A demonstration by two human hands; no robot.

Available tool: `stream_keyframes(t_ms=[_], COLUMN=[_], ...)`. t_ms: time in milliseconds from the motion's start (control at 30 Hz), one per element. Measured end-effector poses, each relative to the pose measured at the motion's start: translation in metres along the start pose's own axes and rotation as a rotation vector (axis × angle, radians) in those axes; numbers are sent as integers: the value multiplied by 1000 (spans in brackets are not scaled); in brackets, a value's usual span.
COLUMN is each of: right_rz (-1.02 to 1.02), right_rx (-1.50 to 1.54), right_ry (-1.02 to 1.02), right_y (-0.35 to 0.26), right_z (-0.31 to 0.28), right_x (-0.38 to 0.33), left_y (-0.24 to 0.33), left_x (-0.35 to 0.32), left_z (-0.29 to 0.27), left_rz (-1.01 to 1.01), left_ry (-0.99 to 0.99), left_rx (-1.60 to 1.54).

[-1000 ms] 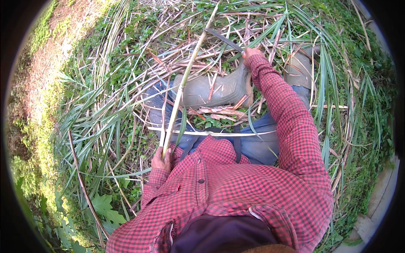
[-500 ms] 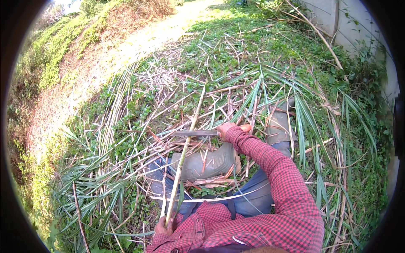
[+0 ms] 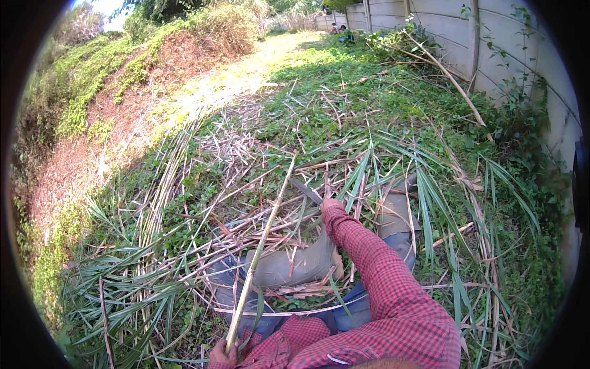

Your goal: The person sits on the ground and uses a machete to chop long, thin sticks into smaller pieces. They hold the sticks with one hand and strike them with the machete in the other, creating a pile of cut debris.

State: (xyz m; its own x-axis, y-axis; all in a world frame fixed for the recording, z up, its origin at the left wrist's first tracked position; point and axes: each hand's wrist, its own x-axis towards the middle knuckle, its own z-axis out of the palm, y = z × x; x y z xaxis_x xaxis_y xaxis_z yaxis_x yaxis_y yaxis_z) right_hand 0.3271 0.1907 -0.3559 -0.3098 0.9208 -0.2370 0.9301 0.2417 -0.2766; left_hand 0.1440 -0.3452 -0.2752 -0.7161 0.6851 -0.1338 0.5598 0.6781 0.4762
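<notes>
My left hand, low at the front, is closed round the near end of a long pale-green stalk. The stalk slants away from me, up and to the right, across my bent leg. My right hand grips a knife; its handle is hidden by the fist. The dark blade points up-left toward the stalk's far end, its tip close beside it. Whether they touch, I cannot tell. Peeled brown strips lie around my rubber boot.
Long cut stalks lie bundled on the left among green leaves. More long leaves spread on the right. A pale panel wall runs along the right, with a dry pole near it. People appear far off.
The knife has gone from lying across the stalk to beside its far end, blade tilted. The stalk's near end and my left hand have shifted down-left. The view has tipped up.
</notes>
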Motion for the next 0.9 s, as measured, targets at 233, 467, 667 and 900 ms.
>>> stream_keyframes(t_ms=[233, 467, 667, 900], right_rz=[75, -21, 172, -317], right_rx=[-61, 44, 434, 83], right_ry=[-70, -17, 9, 128], right_y=[63, 71, 74, 60], right_z=[26, 34, 28, 5], right_x=[-11, -46, -63, -80], left_y=[77, 97, 75, 27], left_x=[27, 45, 39, 26], left_z=[-65, -80, -39, -10], left_rz=[-18, 46, 20, -126], left_ry=[146, 190, -42, -320], left_rx=[321, 353, 327, -67])
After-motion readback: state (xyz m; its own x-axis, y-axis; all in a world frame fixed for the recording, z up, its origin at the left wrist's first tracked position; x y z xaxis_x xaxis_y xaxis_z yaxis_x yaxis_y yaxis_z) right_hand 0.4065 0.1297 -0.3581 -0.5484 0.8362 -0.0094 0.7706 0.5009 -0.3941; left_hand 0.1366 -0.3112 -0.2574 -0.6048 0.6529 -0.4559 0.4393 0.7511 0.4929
